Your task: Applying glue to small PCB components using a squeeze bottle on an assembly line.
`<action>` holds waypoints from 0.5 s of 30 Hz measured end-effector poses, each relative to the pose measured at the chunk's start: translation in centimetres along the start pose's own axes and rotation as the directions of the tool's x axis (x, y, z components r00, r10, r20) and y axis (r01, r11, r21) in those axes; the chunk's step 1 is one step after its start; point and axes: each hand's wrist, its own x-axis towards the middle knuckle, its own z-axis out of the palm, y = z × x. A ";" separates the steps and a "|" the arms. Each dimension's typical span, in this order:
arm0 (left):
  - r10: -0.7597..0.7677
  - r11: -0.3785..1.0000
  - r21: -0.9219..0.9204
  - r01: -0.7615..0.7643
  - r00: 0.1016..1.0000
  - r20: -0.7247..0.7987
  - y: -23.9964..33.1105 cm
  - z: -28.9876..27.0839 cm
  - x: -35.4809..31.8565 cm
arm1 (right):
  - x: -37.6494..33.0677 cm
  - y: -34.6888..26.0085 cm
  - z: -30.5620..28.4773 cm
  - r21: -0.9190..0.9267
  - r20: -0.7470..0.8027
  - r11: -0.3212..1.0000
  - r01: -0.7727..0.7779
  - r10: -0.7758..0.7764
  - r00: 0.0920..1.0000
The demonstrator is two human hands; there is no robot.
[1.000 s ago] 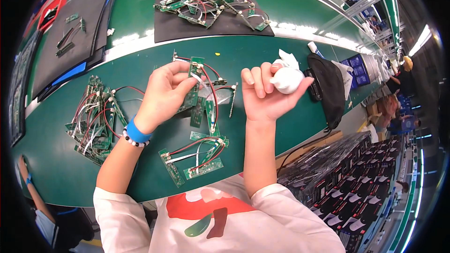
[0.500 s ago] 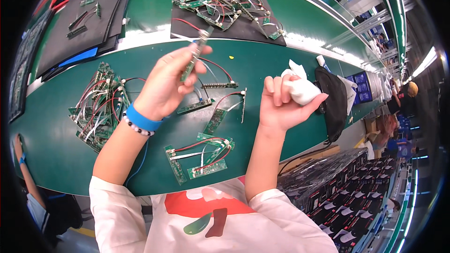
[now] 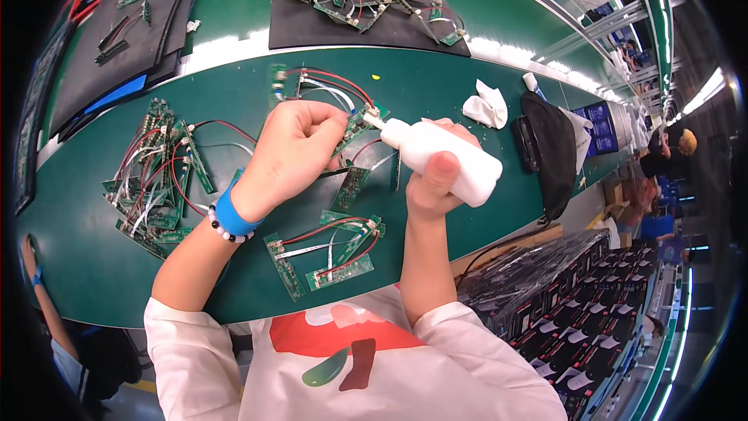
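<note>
My left hand (image 3: 300, 144) is closed on a green circuit board (image 3: 360, 128) with red and white wires; the fingers cover part of it. In my right hand (image 3: 438, 183) is a white squeeze bottle (image 3: 448, 157), tilted so its narrow nozzle points left. The nozzle tip is at the board's connector end; whether it touches I cannot tell. Another small board (image 3: 277, 82), blurred, hangs from the wires beyond my left hand. Below the bottle lies a loose board (image 3: 351, 187), partly hidden by my left hand. Nearer me rests a wired board set (image 3: 340, 271).
A heap of wired boards (image 3: 160, 179) lies at left, and more are piled on a black mat (image 3: 327, 37) at the back. Crumpled white tissue (image 3: 486, 104) and a black pouch (image 3: 552, 152) sit at right. A co-worker's arm (image 3: 48, 304) shows at far left.
My left hand has lowered the board toward the table. My right hand has moved left, and the bottle in it now points at the board. The white tissue now lies uncovered on the table.
</note>
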 end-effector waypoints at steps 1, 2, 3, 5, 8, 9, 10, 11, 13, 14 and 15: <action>0.007 1.000 0.027 -0.006 1.000 -0.026 -0.2 0.1 0.0 | -0.3 -0.1 -0.2 -0.003 0.038 0.998 -0.070 0.070 0.997; 0.026 0.998 0.062 -0.025 1.000 -0.014 -0.4 0.1 0.1 | -0.7 -0.3 -0.6 -0.009 0.076 0.990 -0.139 0.140 0.987; 0.044 0.994 0.097 -0.044 0.999 -0.003 -0.6 0.0 0.1 | -1.0 -0.5 -0.8 -0.016 0.114 0.978 -0.208 0.209 0.971; 0.071 0.987 0.143 -0.070 0.998 -0.001 -0.7 0.0 0.1 | -0.8 -0.4 -0.6 -0.050 0.121 0.990 -0.132 0.138 0.983; 0.092 0.981 0.173 -0.086 0.995 -0.027 -0.5 0.1 0.0 | -0.5 -0.3 -0.3 -0.094 0.140 0.993 -0.066 0.079 0.987; 0.096 0.980 0.180 -0.089 0.995 -0.032 -0.5 0.2 0.0 | -0.4 -0.3 -0.2 -0.107 0.148 0.993 -0.052 0.068 0.987; 0.101 0.978 0.186 -0.093 0.994 -0.037 -0.4 0.2 0.0 | -0.4 -0.2 -0.2 -0.114 0.149 0.993 -0.038 0.055 0.987; 0.104 0.978 0.186 -0.096 0.994 -0.038 -0.4 0.2 0.0 | -0.5 -0.2 -0.2 -0.121 0.150 0.992 -0.024 0.042 0.988; 0.112 0.977 0.186 -0.103 0.993 -0.039 -0.3 0.3 -0.1 | -0.4 0.2 -0.1 -0.117 0.160 0.992 0.039 -0.020 0.987; 0.126 0.975 0.190 -0.116 0.991 -0.041 -0.3 0.3 -0.2 | -0.3 0.5 -0.3 -0.106 0.168 0.991 0.088 -0.069 0.983; 0.139 0.972 0.194 -0.129 0.989 -0.043 -0.2 0.2 -0.2 | -0.3 0.7 -0.3 -0.095 0.176 0.986 0.136 -0.118 0.977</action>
